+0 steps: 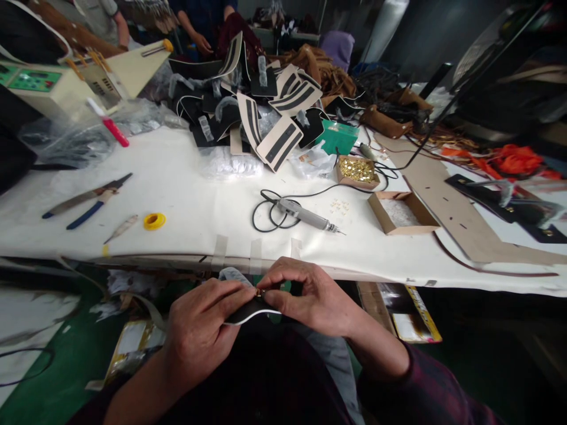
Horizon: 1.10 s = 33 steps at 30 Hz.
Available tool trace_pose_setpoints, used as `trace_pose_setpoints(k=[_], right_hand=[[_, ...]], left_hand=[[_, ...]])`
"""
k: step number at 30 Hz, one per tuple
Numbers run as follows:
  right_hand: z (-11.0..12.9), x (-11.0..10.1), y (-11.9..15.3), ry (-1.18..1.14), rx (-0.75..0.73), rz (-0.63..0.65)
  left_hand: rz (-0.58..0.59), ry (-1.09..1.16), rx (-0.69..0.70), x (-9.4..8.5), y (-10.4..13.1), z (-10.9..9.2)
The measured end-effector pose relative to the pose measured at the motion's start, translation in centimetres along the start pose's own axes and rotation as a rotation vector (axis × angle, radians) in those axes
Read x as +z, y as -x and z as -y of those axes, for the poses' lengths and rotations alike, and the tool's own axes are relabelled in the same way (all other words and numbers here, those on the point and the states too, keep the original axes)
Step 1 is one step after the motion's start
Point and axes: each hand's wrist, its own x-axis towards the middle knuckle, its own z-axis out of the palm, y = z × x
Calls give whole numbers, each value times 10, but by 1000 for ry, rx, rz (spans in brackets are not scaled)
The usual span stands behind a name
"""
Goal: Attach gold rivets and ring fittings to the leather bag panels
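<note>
My left hand (206,319) is closed on a black leather-like piece (252,309) with a pale edge, held over my lap in front of the table's edge. My right hand (310,298) pinches a small gold-coloured metal fitting (258,291) against the top of that piece. Fingers partly cover the fitting, so its exact kind is hidden. Beyond my hands, a grey electric screwdriver (305,215) with a coiled black cable lies on the white table. A few tiny gold parts (340,206) are scattered beside it.
A small box of gold fittings (357,170) stands near an open cardboard box (401,213). Pliers (91,200), a yellow tape roll (154,221) and a red marker (110,127) lie left. Black-and-beige pieces (280,141) are heaped behind. Another person's hand (201,44) shows at the back.
</note>
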Motion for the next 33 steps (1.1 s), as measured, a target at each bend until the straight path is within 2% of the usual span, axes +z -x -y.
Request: trace_pose_setpoints(k=[3, 5, 11, 14, 17, 20, 23, 25, 29, 33], right_hand=[[1, -9, 5, -27, 5, 110], [-1, -9, 7, -24, -12, 131], [-9, 1, 3, 101, -71, -125], [-4, -12, -9, 127, -71, -136], [-2, -34, -29, 84, 79, -62], [-12, -52, -53, -43, 256, -32], [-30, -60, -74, -162, 413, -26], [-41, -61, -83, -160, 502, -38], [-52, -56, -93, -62, 612, -87], [-52, -51, -98, 63, 652, -79]], left_hand=[[-7, 9, -24, 1, -3, 0], [-9, 18, -38, 2, -4, 1], [20, 150, -149, 13, -16, 0], [35, 249, -285, 21, -31, 5], [153, 409, -528, 30, -51, 17], [270, 626, -747, 41, -68, 34], [340, 813, -915, 54, -77, 49], [364, 870, -989, 63, -77, 56], [344, 741, -990, 80, -68, 66], [237, 526, -860, 94, -54, 77]])
